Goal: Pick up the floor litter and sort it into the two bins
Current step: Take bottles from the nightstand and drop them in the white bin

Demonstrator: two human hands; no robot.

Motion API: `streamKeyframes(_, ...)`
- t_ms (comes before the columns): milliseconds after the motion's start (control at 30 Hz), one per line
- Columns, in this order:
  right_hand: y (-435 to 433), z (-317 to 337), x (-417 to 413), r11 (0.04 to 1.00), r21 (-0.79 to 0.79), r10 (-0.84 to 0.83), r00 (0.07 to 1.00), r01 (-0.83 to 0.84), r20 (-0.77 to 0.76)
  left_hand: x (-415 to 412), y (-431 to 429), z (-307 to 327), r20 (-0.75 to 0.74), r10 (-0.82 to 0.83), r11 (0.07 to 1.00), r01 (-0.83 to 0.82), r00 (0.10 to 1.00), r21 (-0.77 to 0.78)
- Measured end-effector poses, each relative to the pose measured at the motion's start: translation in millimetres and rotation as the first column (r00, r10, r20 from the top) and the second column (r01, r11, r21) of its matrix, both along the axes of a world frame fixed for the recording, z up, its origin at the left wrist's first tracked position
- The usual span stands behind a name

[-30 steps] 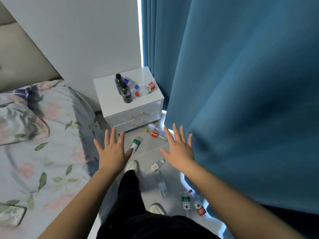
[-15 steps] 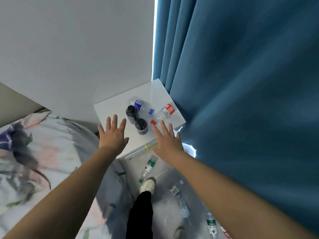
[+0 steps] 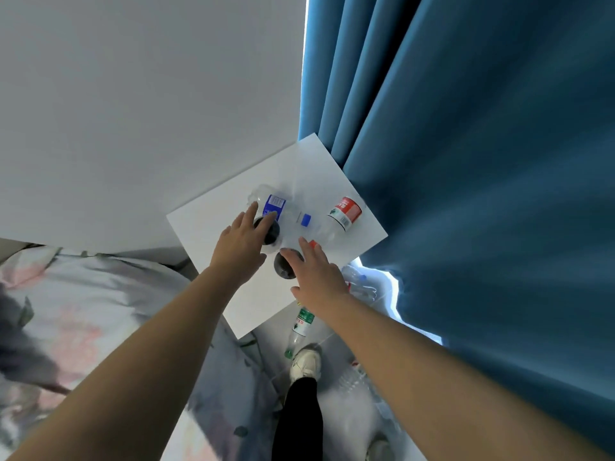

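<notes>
Two dark-capped black bottles stand on the white nightstand (image 3: 203, 227). My left hand (image 3: 239, 246) reaches over the farther black bottle (image 3: 272, 233), fingers straight, fingertips at its top. Just beside it, my right hand (image 3: 314, 272) hovers with straight fingers over the nearer black bottle (image 3: 283, 270). Neither hand grips anything. Behind them lie a clear bottle with a blue label (image 3: 275, 204) and a clear bottle with a red label (image 3: 344, 212). On the floor lies a green-label bottle (image 3: 301, 325). No bin is in view.
A blue curtain (image 3: 482, 194) hangs close on the right, a bed with floral bedding (image 3: 83, 311) sits on the left. More clear bottles (image 3: 361, 286) lie on the floor by the curtain. My white shoe (image 3: 304, 364) stands in the narrow floor gap.
I have stepped closer to the nightstand. Both hands moved forward from its front edge to above the two black bottles.
</notes>
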State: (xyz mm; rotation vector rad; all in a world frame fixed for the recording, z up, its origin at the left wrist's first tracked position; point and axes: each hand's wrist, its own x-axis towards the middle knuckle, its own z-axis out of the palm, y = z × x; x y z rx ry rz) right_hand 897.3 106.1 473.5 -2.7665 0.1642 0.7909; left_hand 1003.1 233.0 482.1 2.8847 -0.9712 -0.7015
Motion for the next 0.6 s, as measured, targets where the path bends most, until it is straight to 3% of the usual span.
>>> streamKeyframes(300, 6, -24, 23, 0.979, 0.169, -0.132, 0.987, 0.116, 0.089, 24, -11, -36, -0.057, -0.02, 0.992, 0.012, 0.998, -0.125)
streamKeyframes(600, -10, 9, -4, 0.964, 0.211, -0.18, 0.982, 0.163, 0.063, 1, 3, -12, -0.108, 0.105, 0.986, -0.117, 0.989, -0.115)
